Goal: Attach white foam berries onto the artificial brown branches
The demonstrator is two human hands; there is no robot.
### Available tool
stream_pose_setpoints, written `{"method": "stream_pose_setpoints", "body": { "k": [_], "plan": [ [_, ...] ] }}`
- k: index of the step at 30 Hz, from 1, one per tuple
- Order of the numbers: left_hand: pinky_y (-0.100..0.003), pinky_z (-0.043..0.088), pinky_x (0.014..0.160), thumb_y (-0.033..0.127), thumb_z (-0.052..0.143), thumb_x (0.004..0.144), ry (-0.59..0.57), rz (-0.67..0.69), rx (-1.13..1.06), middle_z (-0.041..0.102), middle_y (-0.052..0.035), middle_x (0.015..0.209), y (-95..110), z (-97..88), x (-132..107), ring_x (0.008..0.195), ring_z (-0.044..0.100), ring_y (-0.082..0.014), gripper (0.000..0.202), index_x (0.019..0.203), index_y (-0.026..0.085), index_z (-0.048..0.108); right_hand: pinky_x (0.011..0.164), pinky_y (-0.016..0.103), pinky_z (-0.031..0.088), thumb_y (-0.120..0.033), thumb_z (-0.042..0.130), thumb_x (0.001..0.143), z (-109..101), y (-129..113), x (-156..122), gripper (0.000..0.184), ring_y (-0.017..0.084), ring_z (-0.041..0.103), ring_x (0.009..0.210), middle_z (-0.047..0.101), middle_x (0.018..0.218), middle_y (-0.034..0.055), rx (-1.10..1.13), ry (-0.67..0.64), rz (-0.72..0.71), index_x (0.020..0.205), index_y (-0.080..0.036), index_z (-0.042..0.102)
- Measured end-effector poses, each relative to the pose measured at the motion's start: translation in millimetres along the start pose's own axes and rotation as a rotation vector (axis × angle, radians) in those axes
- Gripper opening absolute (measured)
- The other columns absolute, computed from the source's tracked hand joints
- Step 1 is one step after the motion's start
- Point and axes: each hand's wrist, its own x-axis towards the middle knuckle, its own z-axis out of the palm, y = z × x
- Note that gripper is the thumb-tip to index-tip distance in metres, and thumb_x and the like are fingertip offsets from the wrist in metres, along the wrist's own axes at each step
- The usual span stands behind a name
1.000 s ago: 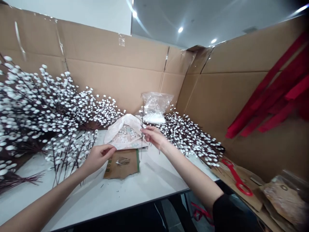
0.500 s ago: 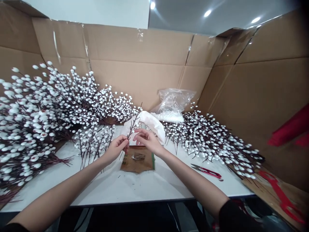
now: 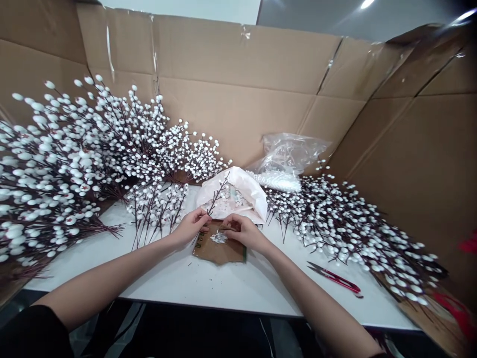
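Note:
My left hand (image 3: 194, 224) pinches the lower end of a thin dark artificial berry twig (image 3: 217, 195), which leans up and to the right and looks nearly bare. My right hand (image 3: 244, 232) is closed in a pinch over a brown cardboard piece (image 3: 223, 254). Between its fingertips is a small brownish piece (image 3: 225, 228), mostly hidden. A white, glue-like patch (image 3: 218, 237) lies on the cardboard just below those fingers. Behind both hands an open white bag (image 3: 257, 199) holds small pale pieces.
White-berry stems (image 3: 122, 134) fill the left side, with a smaller group (image 3: 156, 211) lying nearer. More berry stems (image 3: 346, 223) cover the right. Red-handled thread snips (image 3: 335, 278) lie on the white table (image 3: 167, 283). A clear plastic bag (image 3: 292, 154) stands by the cardboard wall (image 3: 238, 74).
My right hand has come down to the cardboard and picked up the small brownish piece lying there, uncovering the white patch. The left hand still holds the twig. The view has shifted.

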Motion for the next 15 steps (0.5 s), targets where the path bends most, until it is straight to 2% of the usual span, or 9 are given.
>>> {"method": "stream_pose_setpoints", "body": {
  "k": [2,8,15],
  "plan": [
    [-0.029,0.050,0.075,0.044,0.058,0.079,0.004,0.004,0.015,0.057,-0.0026,0.084,-1.4,-0.1,0.5,0.084,0.056,-0.0152,0.028,0.080,0.016,0.053,0.057,0.023,0.038,-0.027,0.064,0.071,2.0,2.4,0.7,0.019,0.012,0.048,0.062,0.054,0.073,-0.0015,0.058,0.036,0.015,0.085,-0.018,0.055],
    [-0.027,0.049,0.072,0.043,0.060,0.077,0.010,0.004,0.027,0.056,-0.0008,0.080,-6.1,-1.4,1.7,0.075,0.055,-0.0123,0.028,0.080,0.016,0.054,0.053,0.023,0.033,-0.025,0.064,0.067,10.9,6.2,1.7,0.013,0.012,0.044,0.057,0.054,0.064,-0.0027,-0.100,0.170,0.027,0.074,-0.019,0.055],
    [-0.028,0.050,0.073,0.043,0.060,0.077,0.005,0.035,0.061,0.055,-0.0001,0.079,-7.3,-1.9,0.7,0.074,0.055,-0.0122,0.027,0.079,0.016,0.055,0.051,0.023,0.032,-0.022,0.061,0.067,14.2,3.8,-1.4,0.008,0.013,0.045,0.055,0.055,0.061,-0.0018,-0.162,0.212,0.010,0.068,-0.019,0.054]
  ]
}}
